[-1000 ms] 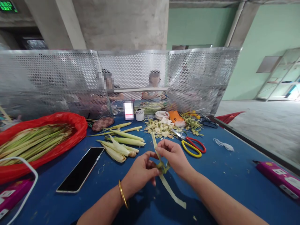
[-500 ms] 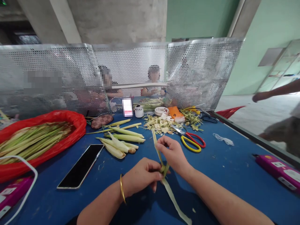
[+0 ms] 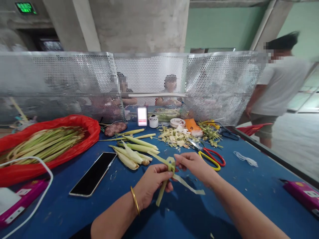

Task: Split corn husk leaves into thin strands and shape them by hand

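My left hand [image 3: 156,177], a gold bangle at its wrist, pinches a folded pale-green leaf strip [image 3: 170,162] between thumb and fingers. The strip forms a small knot with a loop on top. Its flat tails stick out to the upper left, the lower left and the right. At the loop's right side, the thumb and fingertips of my right hand [image 3: 195,164] are closed together on the strip; the exact pinch is partly hidden. Scissors [image 3: 211,159] with red and yellow handles lie beyond my right hand. Several peeled leaf stalks [image 3: 139,147] lie beyond my left hand.
Leaf scraps [image 3: 174,137] are heaped at the back. A phone [image 3: 93,174] lies at left beside a red bag [image 3: 96,131] of long leaves. Purple power strips [image 3: 301,196] sit at both sides. A perforated metal screen [image 3: 149,73] closes the back; a person [image 3: 281,83] stands at right.
The leaf strip has been turned, with a loop now on top and its tails pointing other ways. My right hand has moved lower, beside the knot. The person at right has come further into view.
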A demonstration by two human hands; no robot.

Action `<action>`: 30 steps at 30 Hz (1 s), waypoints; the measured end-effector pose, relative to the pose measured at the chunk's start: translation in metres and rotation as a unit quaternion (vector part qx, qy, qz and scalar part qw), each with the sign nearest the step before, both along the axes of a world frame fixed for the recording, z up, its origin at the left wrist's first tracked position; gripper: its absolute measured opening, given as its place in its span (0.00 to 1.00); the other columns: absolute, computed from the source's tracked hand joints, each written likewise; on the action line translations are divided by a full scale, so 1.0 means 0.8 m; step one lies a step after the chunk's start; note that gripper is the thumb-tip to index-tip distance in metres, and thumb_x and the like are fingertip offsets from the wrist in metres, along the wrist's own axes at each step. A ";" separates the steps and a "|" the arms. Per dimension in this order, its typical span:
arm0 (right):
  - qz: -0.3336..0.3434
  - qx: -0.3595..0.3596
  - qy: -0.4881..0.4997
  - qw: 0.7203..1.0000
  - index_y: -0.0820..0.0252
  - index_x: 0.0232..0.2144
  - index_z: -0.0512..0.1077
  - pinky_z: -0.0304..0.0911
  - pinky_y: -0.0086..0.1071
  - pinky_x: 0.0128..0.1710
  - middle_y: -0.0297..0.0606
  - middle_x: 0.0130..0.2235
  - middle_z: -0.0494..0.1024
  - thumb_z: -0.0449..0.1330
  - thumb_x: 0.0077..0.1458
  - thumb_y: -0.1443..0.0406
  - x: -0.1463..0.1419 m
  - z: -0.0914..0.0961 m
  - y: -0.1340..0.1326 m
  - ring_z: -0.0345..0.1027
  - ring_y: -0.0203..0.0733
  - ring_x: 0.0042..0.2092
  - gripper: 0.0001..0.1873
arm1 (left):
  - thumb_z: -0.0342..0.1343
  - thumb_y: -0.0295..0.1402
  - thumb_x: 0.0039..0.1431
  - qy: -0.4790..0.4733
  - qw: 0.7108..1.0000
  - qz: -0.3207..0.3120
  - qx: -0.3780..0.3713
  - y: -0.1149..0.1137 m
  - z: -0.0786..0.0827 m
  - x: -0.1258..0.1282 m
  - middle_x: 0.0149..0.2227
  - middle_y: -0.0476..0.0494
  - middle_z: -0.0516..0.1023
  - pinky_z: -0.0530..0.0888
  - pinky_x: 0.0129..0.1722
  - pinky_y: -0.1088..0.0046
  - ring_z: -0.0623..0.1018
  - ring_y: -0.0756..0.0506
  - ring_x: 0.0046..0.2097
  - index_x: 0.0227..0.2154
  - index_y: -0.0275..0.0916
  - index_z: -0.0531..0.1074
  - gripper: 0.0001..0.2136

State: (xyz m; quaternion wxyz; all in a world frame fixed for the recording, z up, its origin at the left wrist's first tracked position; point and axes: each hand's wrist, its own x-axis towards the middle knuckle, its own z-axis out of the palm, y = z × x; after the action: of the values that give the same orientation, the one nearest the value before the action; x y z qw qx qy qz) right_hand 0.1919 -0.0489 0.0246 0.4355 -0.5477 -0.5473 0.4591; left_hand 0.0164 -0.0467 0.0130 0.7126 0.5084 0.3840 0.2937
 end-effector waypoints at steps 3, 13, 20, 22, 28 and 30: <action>0.032 -0.012 0.052 0.998 0.60 0.18 0.69 0.55 0.30 0.27 0.32 0.19 0.67 0.65 0.43 0.50 -0.011 -0.005 -0.002 0.58 0.34 0.23 0.20 | 0.63 0.36 0.44 0.007 1.000 -0.025 -0.015 -0.001 0.000 -0.001 0.27 0.47 0.75 0.67 0.25 0.77 0.72 0.54 0.21 0.34 0.33 0.76 0.14; -0.085 0.066 0.068 0.992 0.58 0.18 0.64 0.54 0.30 0.26 0.29 0.19 0.61 0.63 0.45 0.51 -0.019 -0.023 0.006 0.54 0.34 0.24 0.19 | 0.63 0.41 0.45 0.015 0.998 -0.055 0.003 -0.004 0.003 0.002 0.28 0.44 0.78 0.68 0.22 0.79 0.72 0.54 0.22 0.25 0.32 0.74 0.15; -0.180 0.264 -0.124 0.939 0.56 0.28 0.69 0.57 0.34 0.39 0.37 0.30 0.72 0.59 0.54 0.57 -0.015 -0.010 -0.013 0.63 0.44 0.36 0.09 | 0.68 0.39 0.41 -0.069 0.990 0.117 -0.035 0.006 0.003 -0.004 0.30 0.42 0.80 0.72 0.32 0.77 0.77 0.50 0.29 0.29 0.33 0.76 0.15; -0.086 0.264 -0.177 0.944 0.56 0.23 0.68 0.57 0.32 0.33 0.35 0.26 0.71 0.56 0.57 0.58 -0.023 -0.013 -0.020 0.63 0.42 0.31 0.12 | 0.69 0.37 0.39 -0.104 0.980 0.167 -0.039 0.010 0.004 -0.006 0.31 0.42 0.81 0.72 0.36 0.77 0.78 0.49 0.34 0.28 0.33 0.77 0.14; -0.019 0.174 -0.129 0.976 0.57 0.24 0.69 0.59 0.32 0.34 0.37 0.28 0.73 0.58 0.53 0.60 -0.058 -0.043 -0.023 0.65 0.43 0.32 0.09 | 0.70 0.38 0.38 -0.154 0.975 0.161 -0.028 0.007 0.004 -0.002 0.29 0.43 0.80 0.71 0.41 0.74 0.78 0.47 0.36 0.27 0.33 0.78 0.15; -0.024 0.146 -0.081 0.986 0.58 0.22 0.67 0.57 0.32 0.32 0.36 0.26 0.70 0.57 0.53 0.57 -0.063 -0.048 -0.023 0.61 0.42 0.31 0.13 | 0.71 0.37 0.36 -0.153 0.977 0.148 -0.020 0.006 0.004 -0.001 0.29 0.43 0.80 0.71 0.43 0.75 0.78 0.46 0.37 0.27 0.33 0.78 0.15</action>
State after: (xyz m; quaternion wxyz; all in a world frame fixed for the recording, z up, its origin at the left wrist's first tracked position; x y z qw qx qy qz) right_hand 0.1418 -0.0672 -0.0135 0.4763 -0.5267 -0.6284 0.3176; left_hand 0.0157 -0.0418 0.0159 0.7216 0.3811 0.3470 0.4622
